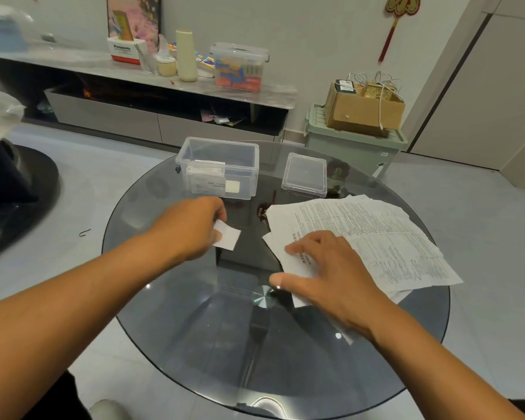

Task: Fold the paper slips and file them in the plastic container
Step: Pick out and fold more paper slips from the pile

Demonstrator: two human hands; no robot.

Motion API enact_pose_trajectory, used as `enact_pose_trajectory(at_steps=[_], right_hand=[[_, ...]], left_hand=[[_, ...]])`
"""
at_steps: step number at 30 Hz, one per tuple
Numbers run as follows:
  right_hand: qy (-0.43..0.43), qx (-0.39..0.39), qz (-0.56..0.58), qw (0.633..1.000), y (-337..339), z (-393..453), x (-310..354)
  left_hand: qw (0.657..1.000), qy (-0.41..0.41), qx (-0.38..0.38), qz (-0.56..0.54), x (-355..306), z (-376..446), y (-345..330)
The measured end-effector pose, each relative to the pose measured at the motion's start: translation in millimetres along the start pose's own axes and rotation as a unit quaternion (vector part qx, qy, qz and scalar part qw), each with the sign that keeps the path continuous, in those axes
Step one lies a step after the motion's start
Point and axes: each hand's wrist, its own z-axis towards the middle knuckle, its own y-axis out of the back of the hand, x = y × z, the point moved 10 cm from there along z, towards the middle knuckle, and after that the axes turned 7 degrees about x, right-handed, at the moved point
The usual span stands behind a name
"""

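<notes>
**Operator:** I see the left hand (191,225) pinching a small folded paper slip (227,234) between thumb and fingertips, just above the round glass table (194,328); the clear plastic container (219,168) stands open just beyond it, folded slips already upright at its left end

**Assistant:** And the right hand (325,268)?

**Operator:** Fingers spread, pressed flat on the loose stack of printed slips (376,237); the lid (304,174) lies apart, to the container's right

**Assistant:** Handling?

**Operator:** I judge the paper light, limp and easily creased, and prone to sliding on glass; grip the folded edge; keep the stack pinned while drawing one sheet
</notes>
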Motion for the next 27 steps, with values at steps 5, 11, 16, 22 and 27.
enact_pose_trajectory(at_steps=[5,11,16,22,27], right_hand=[[0.006,0.061,-0.091,0.994,-5.0,-15.9,15.0],[-0.002,0.028,-0.054,0.998,8.3,-24.0,6.7],[-0.016,-0.041,0.014,0.999,21.7,-26.4,-2.0],[0.052,-0.018,0.031,0.998,21.7,-33.7,2.2],[0.091,0.062,0.123,0.986,23.5,-48.6,2.5]], left_hand=[[0.993,-0.02,-0.068,0.099,-2.1,-10.8,9.5],[0.972,-0.177,-0.122,0.095,-49.2,-30.4,-8.0],[0.952,-0.295,-0.075,0.046,-83.2,-42.4,-26.6],[0.927,-0.373,-0.03,-0.034,-107.5,-61.3,-23.6],[0.937,-0.346,0.054,-0.015,-95.7,-54.4,-39.9]])
